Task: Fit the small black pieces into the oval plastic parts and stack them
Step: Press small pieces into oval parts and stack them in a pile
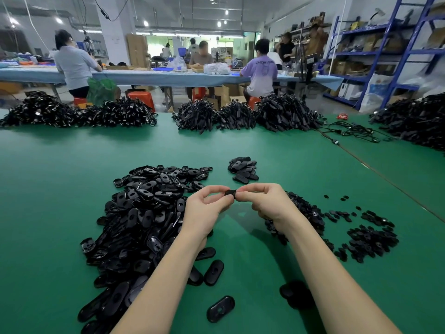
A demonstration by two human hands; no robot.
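Big green counter [60,189] with a huge heap of oval plastic parts [144,213] on the left and a smaller pile of small black pieces [370,239] on the right. A little stack of finished ovals [243,168] sits farther back. Left hand [204,208] and right hand [267,201] both pinch 1 oval part [231,192] between their fingers, raised over the counter.

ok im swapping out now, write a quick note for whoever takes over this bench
Left hand and right hand both pinch one black part between them above the mat; whether its small piece is seated can't be told.
Oval parts: big loose pile on the left.
Small pieces: scattered at right, more under the right wrist.
Done: a small stack ahead of the hands.
Left: nearly the whole pile.
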